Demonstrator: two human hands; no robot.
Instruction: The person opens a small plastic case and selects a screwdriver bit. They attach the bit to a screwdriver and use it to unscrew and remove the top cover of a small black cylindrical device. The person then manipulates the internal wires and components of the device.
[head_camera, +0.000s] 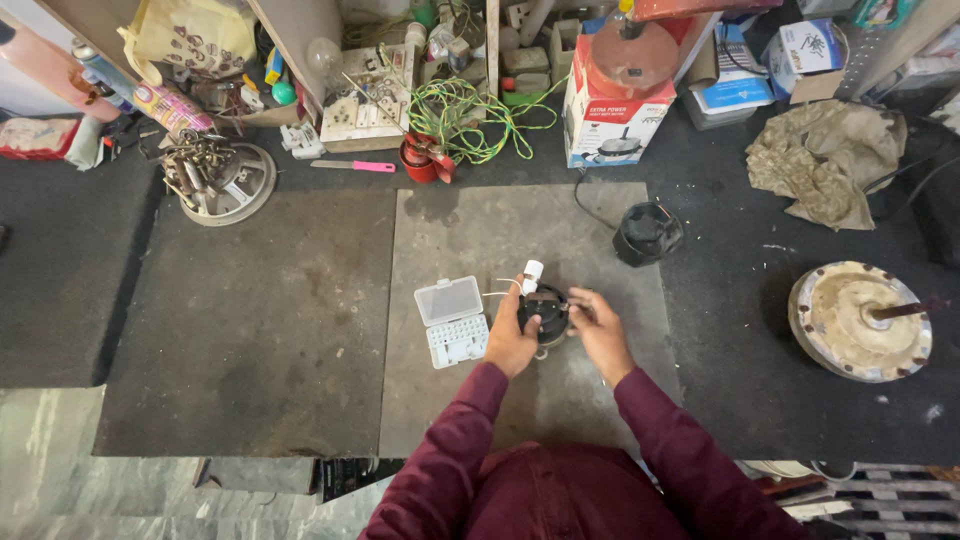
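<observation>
Both hands worked at a small round black motor housing (545, 312), which lay on the grey mat of the bench (300, 300), just right of an open white plastic bit case (452, 321). The left hand (510, 343) was closed around the housing's left rim, thumb over the top. The right hand (598, 330) pinched at the right edge; what lay between its fingertips was too small to tell. A small white cylindrical part (532, 271) with thin wires stood just behind the housing, touching it. A black round fan casing (647, 233) sat beyond and to the right of the housing, and a large cream rusted motor disc (862, 320) lay well apart to its right. Judgement: the steadying grip should stay firm and low, with the wires kept free of the fingers.
</observation>
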